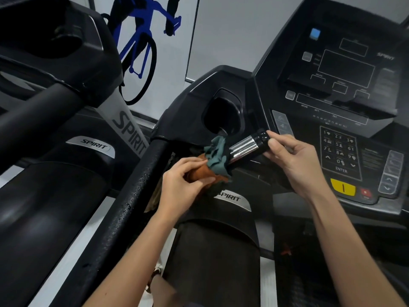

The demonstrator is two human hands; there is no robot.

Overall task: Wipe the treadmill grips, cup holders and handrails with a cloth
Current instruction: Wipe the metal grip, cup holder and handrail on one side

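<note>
A crumpled orange and teal cloth (215, 159) sits bunched around the lower end of the treadmill's chrome pulse grip (246, 147). My left hand (184, 185) grips the orange part of the cloth, just below the grip. My right hand (294, 160) holds the black upper end of the grip, thumb on top. The dark cup holder (223, 114) opens just above the cloth. The black textured left handrail (132, 200) runs diagonally down past my left forearm.
The console (340, 89) with keypad (339, 149), yellow button (343, 187) and red stop button (364, 192) lies at right. A second treadmill (55, 69) stands at left. The running belt (214, 262) lies below. A wall with a blue cyclist graphic (141, 41) is behind.
</note>
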